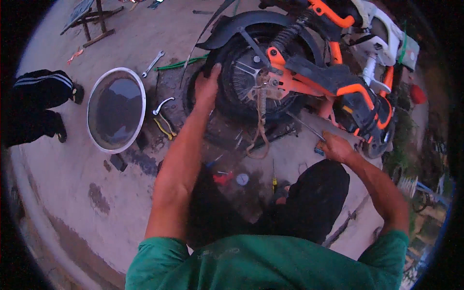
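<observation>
A motorbike [309,82] with orange and white frame parts lies over on its side in front of me, its rear wheel facing up toward me. My left hand [207,89] is closed round the left side of the black tyre [225,101], thumb on top and fingers mostly hidden. My right hand [338,147] grips a long thin metal bar [309,127], whose handle end is hidden in the fist. The bar's tip meets the tyre's lower right edge. A coil spring [262,101] with a looped strap hangs beside the wheel hub [246,79].
To the left stands a round basin [144,108] of dark water, near a person in dark trousers [43,92]. Around it lie a wrench [153,64] and yellow-handled pliers [166,128]. By my knees are a red tool [223,178], a round gauge [242,179] and a yellow-handled screwdriver [274,182].
</observation>
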A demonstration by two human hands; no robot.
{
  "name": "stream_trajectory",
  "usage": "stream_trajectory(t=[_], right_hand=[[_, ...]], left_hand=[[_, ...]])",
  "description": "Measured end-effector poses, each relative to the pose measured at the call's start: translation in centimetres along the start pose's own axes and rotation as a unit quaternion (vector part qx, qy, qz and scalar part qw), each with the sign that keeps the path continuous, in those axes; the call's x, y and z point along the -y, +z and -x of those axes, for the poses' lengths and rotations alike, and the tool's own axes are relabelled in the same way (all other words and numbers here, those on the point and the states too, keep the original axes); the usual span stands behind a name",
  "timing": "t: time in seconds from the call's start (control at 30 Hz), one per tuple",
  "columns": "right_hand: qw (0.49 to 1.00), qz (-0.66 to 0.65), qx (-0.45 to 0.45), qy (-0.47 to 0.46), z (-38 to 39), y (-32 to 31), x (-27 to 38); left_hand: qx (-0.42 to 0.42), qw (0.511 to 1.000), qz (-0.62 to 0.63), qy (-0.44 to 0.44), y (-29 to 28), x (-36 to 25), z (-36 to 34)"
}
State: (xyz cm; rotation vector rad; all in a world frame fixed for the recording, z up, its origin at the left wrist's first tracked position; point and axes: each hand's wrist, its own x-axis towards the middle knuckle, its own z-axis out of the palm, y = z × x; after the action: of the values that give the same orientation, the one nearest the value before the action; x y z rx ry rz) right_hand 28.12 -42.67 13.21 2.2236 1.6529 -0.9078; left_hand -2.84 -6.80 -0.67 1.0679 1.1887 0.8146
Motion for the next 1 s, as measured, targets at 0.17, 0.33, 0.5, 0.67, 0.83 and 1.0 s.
stream_trajectory(t=[0.17, 0.33, 0.5, 0.67, 0.83, 1.0], right_hand=[[0.999, -0.004, 0.027, -0.042, -0.8, 0.9, -3.5], [0.997, -0.024, 0.013, -0.067, -1.3, 1.7, -4.4], [0.994, -0.045, 0.093, -0.040, -1.2, 0.1, -2.0], [0.992, 0.081, 0.015, -0.095, -1.3, 0.8, -4.5], [0.998, 0.042, 0.027, -0.040, -1.4, 0.9, -4.6], [0.998, 0.031, 0.036, -0.040, -0.4, -0.4, -3.4]], left_hand=[[-0.056, 0.993, -0.104, 0.013, 1.1, -0.6, 0.7], [-0.101, 0.975, -0.194, 0.032, 0.3, 1.3, -0.4], [-0.059, 0.986, -0.154, 0.005, -0.4, 1.5, -0.5], [-0.041, 0.996, -0.078, 0.010, 0.8, 0.6, -0.4], [-0.071, 0.990, -0.124, -0.015, 0.4, 1.0, -0.5], [-0.140, 0.964, -0.224, 0.018, 2.5, -0.8, 1.5]])
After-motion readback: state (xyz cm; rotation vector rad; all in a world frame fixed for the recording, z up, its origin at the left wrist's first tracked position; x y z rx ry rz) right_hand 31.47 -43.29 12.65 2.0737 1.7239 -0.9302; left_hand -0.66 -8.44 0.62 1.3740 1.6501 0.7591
